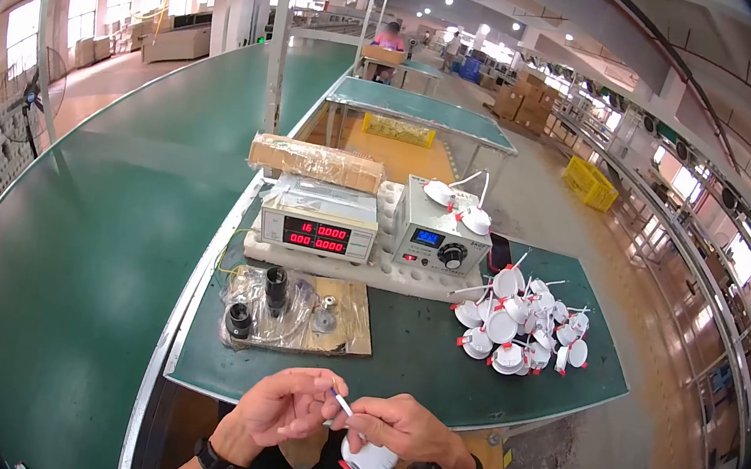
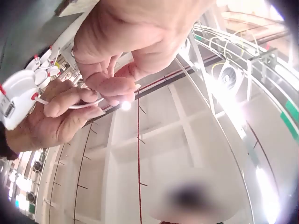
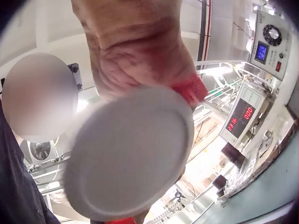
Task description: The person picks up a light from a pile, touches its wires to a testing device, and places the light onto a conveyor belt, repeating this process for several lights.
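Near the table's front edge, a white round downlight with red clips hangs below my right hand. That hand pinches the light's short white cable between thumb and fingers. At the cable's free end, my left hand has its fingertips closed on the tip. In the left wrist view the cable bends from the right hand up to the left fingertips. The light's flat white face fills much of the right wrist view.
Several similar downlights lie piled on the right of the green table. A power meter with red digits and a grey box with a knob stand behind. A wrapped board carries black cylinders at left.
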Available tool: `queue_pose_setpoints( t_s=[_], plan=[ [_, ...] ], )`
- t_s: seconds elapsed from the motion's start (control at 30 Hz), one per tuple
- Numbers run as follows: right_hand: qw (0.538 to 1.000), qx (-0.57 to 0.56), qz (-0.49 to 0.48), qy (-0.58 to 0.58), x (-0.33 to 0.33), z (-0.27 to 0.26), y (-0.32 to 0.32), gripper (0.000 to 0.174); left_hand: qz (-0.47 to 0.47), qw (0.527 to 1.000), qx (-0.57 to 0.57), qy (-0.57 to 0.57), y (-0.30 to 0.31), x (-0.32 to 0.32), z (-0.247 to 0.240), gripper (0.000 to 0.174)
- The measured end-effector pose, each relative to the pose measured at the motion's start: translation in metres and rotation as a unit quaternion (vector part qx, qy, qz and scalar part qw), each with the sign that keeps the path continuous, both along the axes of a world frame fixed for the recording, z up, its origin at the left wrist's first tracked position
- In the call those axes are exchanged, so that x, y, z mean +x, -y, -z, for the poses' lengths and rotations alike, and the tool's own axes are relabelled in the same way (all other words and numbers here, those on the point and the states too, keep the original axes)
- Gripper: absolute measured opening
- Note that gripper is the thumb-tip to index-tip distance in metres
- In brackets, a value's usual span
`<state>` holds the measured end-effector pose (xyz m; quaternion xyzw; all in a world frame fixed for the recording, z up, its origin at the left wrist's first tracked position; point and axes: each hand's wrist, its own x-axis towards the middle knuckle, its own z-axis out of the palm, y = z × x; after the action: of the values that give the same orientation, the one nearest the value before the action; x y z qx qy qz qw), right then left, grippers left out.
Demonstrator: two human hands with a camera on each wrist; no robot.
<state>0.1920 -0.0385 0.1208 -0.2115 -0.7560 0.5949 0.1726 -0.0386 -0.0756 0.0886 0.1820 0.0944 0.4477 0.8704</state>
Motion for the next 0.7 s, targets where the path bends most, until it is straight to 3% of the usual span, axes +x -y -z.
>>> queue_pose_setpoints(
  t_s=[0.13, 0.17, 0.23, 0.37, 0.5, 0.57, 0.63, 0.7],
  plan=[
    [0.999, 0.041, 0.018, 0.013, -0.001, 0.006, -0.002, 0.026, -0.065, 0.996, -0.03, -0.043, -0.002, 0.011, 0.022, 0.019],
    [0.998, 0.041, 0.032, 0.021, -0.001, 0.007, -0.003, 0.026, -0.132, 0.978, 0.021, -0.159, 0.0, 0.015, 0.019, 0.02],
    [0.997, 0.042, 0.061, 0.037, 0.002, 0.008, -0.004, 0.025, -0.255, 0.882, 0.123, -0.377, 0.006, 0.025, 0.011, 0.021],
    [0.992, -0.01, 0.125, 0.032, 0.001, 0.003, -0.003, 0.025, -0.252, 0.865, 0.16, -0.403, 0.008, 0.038, 0.011, 0.029],
    [0.984, 0.084, 0.152, 0.043, -0.005, -0.002, -0.007, 0.023, -0.278, 0.869, 0.154, -0.379, 0.007, 0.049, 0.017, 0.031],
    [0.977, -0.015, 0.206, 0.05, -0.01, -0.002, -0.009, 0.025, -0.282, 0.886, 0.143, -0.338, 0.001, 0.047, 0.026, 0.04],
    [0.974, -0.065, 0.213, -0.039, -0.012, 0.009, -0.022, 0.03, -0.208, 0.923, 0.116, -0.302, 0.007, 0.053, 0.022, 0.049],
    [0.972, -0.092, 0.215, -0.036, -0.022, 0.007, -0.032, 0.033, -0.106, 0.953, 0.105, -0.263, 0.007, 0.059, 0.036, 0.055]
  ],
)
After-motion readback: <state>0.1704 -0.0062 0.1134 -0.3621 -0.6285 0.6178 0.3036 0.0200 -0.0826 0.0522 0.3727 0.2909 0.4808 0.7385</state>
